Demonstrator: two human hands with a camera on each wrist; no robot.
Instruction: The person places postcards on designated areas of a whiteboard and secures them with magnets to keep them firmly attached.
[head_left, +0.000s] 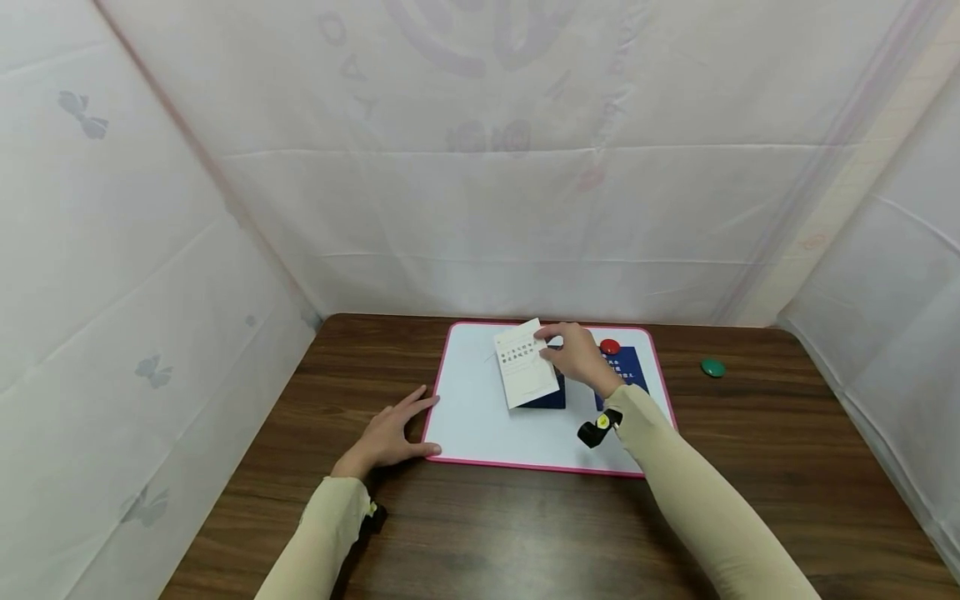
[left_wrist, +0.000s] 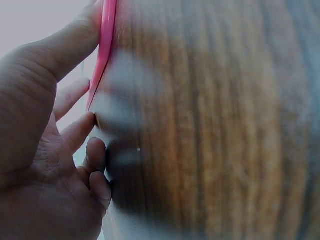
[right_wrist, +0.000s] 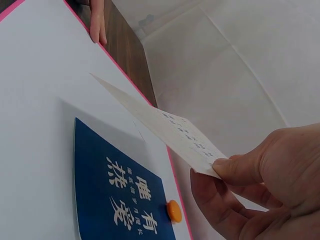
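On the wooden table (head_left: 525, 533), inside white sheeting, lies one pink-framed whiteboard (head_left: 480, 425). At its nine o'clock edge the left hand (head_left: 390, 437) rests flat, fingers spread and straight, touching the pink rim; I judge it is there to keep the board from sliding. The right hand (head_left: 581, 358) hovers over the board's twelve o'clock part, thumb and fingers pinching one white card (head_left: 525, 362) by its corner. The wrist view shows the card lifted and tilted, clear of the surface, printed side up, probably so it can be read or positioned.

Under it lie two dark blue cards: one (head_left: 546, 400) partly hidden beneath the white card, the other (head_left: 626, 371) at about two o'clock, behind the right wrist. An orange magnet (right_wrist: 174, 211) pins one blue card's corner. I also count one red magnet (head_left: 610, 346) on the board and one green magnet (head_left: 712, 367) off it, well apart at three o'clock.
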